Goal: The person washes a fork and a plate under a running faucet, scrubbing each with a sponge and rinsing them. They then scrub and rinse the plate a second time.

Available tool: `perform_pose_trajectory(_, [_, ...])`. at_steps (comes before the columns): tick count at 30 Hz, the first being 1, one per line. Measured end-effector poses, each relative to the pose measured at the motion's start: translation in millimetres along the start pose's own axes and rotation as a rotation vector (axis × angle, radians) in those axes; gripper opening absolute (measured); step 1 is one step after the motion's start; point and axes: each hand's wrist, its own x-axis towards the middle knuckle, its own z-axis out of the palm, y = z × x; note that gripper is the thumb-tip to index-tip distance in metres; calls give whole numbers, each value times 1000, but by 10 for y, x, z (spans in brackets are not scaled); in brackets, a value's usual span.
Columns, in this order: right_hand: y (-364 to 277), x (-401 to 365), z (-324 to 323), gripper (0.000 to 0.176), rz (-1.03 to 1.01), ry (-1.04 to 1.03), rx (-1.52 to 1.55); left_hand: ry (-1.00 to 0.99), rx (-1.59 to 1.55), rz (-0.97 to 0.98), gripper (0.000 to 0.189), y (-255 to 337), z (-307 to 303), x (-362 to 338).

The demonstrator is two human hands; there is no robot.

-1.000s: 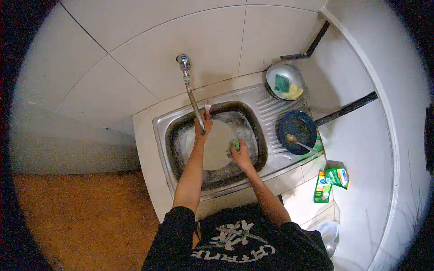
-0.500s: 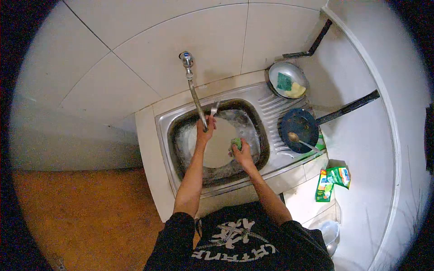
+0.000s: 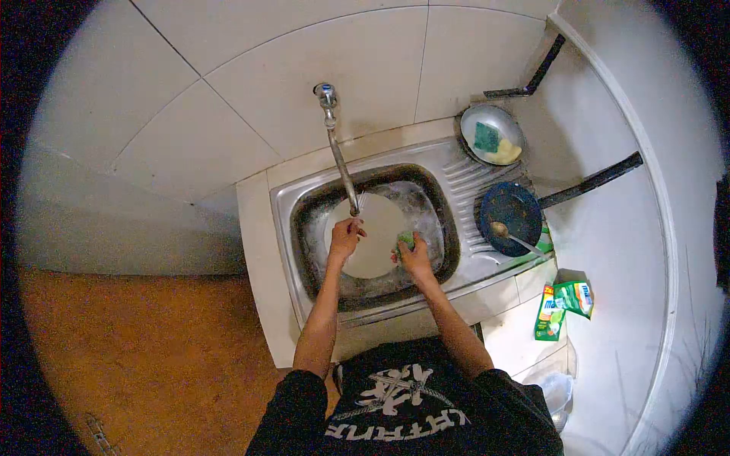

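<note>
My left hand (image 3: 346,239) is closed below the end of the tap, holding a fork (image 3: 363,202) whose tines show faintly just beyond the spout. My right hand (image 3: 415,257) grips a green sponge (image 3: 406,239) on the right side of the basin. Beneath both hands a large round pale plate (image 3: 370,258) lies in the steel sink (image 3: 450,228). Whitish suds streak the basin around it. The fork's handle is mostly hidden by my left fingers.
A metal tap (image 3: 341,163) reaches over the sink. On the ribbed drainboard (image 3: 465,178) stand a metal pan (image 3: 494,115) holding a green-and-yellow sponge (image 3: 487,137) and a dark frying pan (image 3: 517,209) with a spoon (image 3: 499,229). Green packets (image 3: 549,323) lie at the right.
My left hand and the fork have moved down, toward me, and the fork now shows below the spout's side. The sponge hand has shifted only slightly. The whole view has swung a little.
</note>
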Motion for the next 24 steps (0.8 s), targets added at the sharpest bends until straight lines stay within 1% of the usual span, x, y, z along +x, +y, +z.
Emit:
perform_pose_trajectory(1, [-218, -61, -19, 27, 111, -32, 127, 6, 4, 26, 22, 20, -4, -36])
perform_pose_trajectory(3, [-602, -144, -39, 25, 133, -31, 159, 13, 8, 52, 22, 105, -16, -124])
perform_pose_trajectory(4, [-689, -164, -37, 24, 156, -28, 190, 0, -17, -13, 22, 180, -29, -181])
perform_pose_trajectory(5, [-688, -169, -33, 24, 156, -31, 190, -14, -41, -77, 21, 208, -39, -223])
perform_pose_trajectory(6, [-686, -172, -29, 23, 179, -61, 237, -11, -41, -78, 21, 158, -37, -236])
perform_pose_trajectory(8, [-716, -195, -16, 22, 204, -90, 283, -31, -86, -18, 22, 105, -27, -261])
perform_pose_trajectory(10, [-785, -228, -1, 22, 215, -50, 309, -37, -49, -29, 21, 146, -34, -322])
perform_pose_trajectory(13, [-818, -241, -5, 21, 214, -79, 317, -47, 4, -62, 22, 221, -53, -390])
perform_pose_trajectory(14, [-584, -187, 18, 21, 214, -80, 315, -56, 19, -86, 22, 225, -53, -408])
perform_pose_trajectory(15, [-138, -80, 62, 21, 91, -28, 191, -56, 18, -86, 22, 216, -48, -426])
perform_pose_trajectory(16, [110, -20, 78, 21, -32, 24, 67, -53, -45, -113, 22, 196, -41, -447])
perform_pose_trajectory(17, [-80, -67, 43, 21, -32, 24, 66, -51, -108, -140, 23, 172, -37, -466])
perform_pose_trajectory(18, [-481, -164, -9, 21, 89, -38, 152, -52, -109, -140, 23, 152, -43, -481])
perform_pose_trajectory(19, [-723, -221, -34, 21, 211, -101, 239, -60, -65, -124, 24, 131, -54, -493])
perform_pose_trajectory(20, [-727, -225, -31, 21, 211, -101, 239, -67, -20, -108, 25, 112, -61, -508])
perform_pose_trajectory(24, [-701, -231, -18, 18, 193, -89, 309, -34, -31, -102, 26, 150, -61, -597])
